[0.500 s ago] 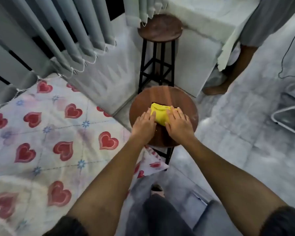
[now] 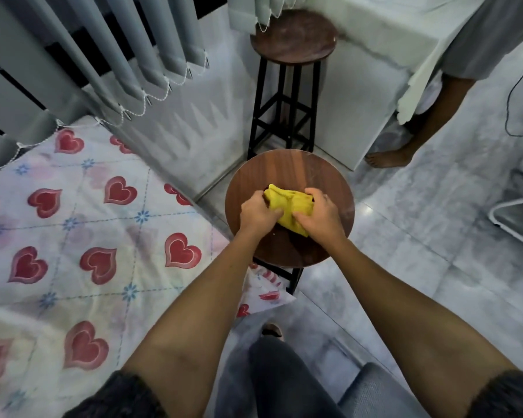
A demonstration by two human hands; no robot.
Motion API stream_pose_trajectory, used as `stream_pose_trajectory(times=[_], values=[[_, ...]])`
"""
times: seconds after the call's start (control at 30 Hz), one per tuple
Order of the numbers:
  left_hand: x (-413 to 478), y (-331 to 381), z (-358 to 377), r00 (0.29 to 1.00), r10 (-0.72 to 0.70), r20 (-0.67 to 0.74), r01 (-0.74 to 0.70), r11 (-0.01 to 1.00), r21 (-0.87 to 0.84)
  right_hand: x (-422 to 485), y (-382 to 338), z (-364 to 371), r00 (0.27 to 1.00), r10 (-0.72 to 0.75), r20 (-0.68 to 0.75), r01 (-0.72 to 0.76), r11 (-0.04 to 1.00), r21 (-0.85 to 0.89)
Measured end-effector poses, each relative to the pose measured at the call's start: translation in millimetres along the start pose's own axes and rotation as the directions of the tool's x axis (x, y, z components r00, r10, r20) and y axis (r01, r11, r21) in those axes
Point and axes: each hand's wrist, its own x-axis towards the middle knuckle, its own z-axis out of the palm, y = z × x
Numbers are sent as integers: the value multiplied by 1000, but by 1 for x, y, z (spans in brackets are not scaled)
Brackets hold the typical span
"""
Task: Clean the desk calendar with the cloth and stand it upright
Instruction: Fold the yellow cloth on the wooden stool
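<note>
Head view looks down on a round, dark wooden stool seat, which carries the work. Both hands sit near its middle, close together. The left hand is curled shut on the left end of a crumpled yellow cloth, and the right hand is clamped on its right end, thumb pressing into the fabric. Gripped from both sides, the cloth seems to be gathered into a pad for wiping, or wrapped round something. The desk calendar cannot be made out; a dark sliver shows under the cloth toward the near edge of the seat, and whether that is the calendar I cannot tell. A second, taller wooden stool stands beyond the far edge, and a bed with a heart-patterned sheet lies left.
</note>
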Motion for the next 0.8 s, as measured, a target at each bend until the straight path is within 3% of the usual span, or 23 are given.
stream_pose_trajectory(times=[0.1,0.2,0.3,0.43,0.67,0.8], values=[[-11,2,-18,999,13,47,-8,993,-118,-8,-15,-9,997,36,68,-46,988,146],[-29,8,-58,1000,-8,11,12,933,-361,-15,-51,-18,970,-1,244,-80,943,322],[-56,8,-114,998,21,-63,-49,865,-499,-27,-100,-24,888,-56,457,-157,896,416],[-108,-13,-195,990,38,-135,-112,791,-601,-57,-175,-7,790,-198,581,-230,782,579],[-223,-101,-308,913,3,-407,-265,764,-588,-156,-297,65,560,-406,722,-335,686,646],[-290,-165,-349,844,-38,-534,-270,831,-486,-216,-339,113,460,-455,763,-252,757,603]])
